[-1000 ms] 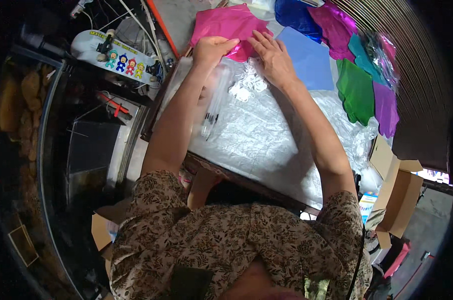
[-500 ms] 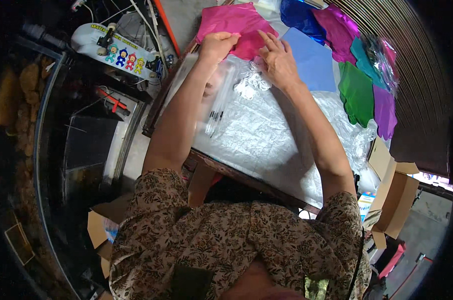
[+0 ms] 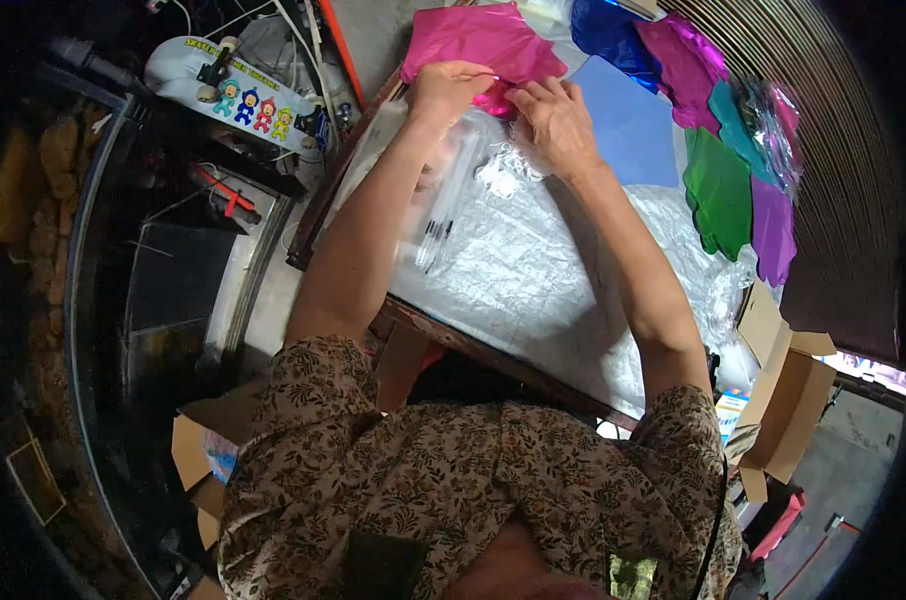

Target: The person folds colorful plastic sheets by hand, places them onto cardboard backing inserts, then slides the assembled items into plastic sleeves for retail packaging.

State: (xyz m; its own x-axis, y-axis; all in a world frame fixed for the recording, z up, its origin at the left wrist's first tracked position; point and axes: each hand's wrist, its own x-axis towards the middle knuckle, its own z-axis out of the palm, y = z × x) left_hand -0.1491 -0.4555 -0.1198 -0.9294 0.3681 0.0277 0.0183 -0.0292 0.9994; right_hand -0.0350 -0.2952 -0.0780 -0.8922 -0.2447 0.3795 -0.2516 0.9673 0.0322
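Observation:
A flat, shiny pink foil balloon (image 3: 478,40) lies at the far left of the table, its near edge gathered between my hands. My left hand (image 3: 445,98) pinches that edge, with thumb and fingers pressed together. Close by on its right, my right hand (image 3: 563,125) holds the same edge with bent fingers. The fingertips partly hide the gripped foil. Just below my hands sits a loose bundle of thin white string (image 3: 508,172). Clear plastic sleeves (image 3: 435,215) lie beside my left forearm.
A crinkled silvery sheet (image 3: 533,270) covers the table. Flat foil pieces in blue (image 3: 613,45), magenta (image 3: 683,70), green (image 3: 718,190) and purple (image 3: 771,230) lie along the right, beside a pale blue sheet (image 3: 623,120). An open cardboard box (image 3: 788,400) stands right; a skateboard (image 3: 238,95) lies left.
My right fingers have bent and closed in on the pink foil balloon's edge, nearer my left hand. The near edge is now more bunched up. The view has shifted slightly.

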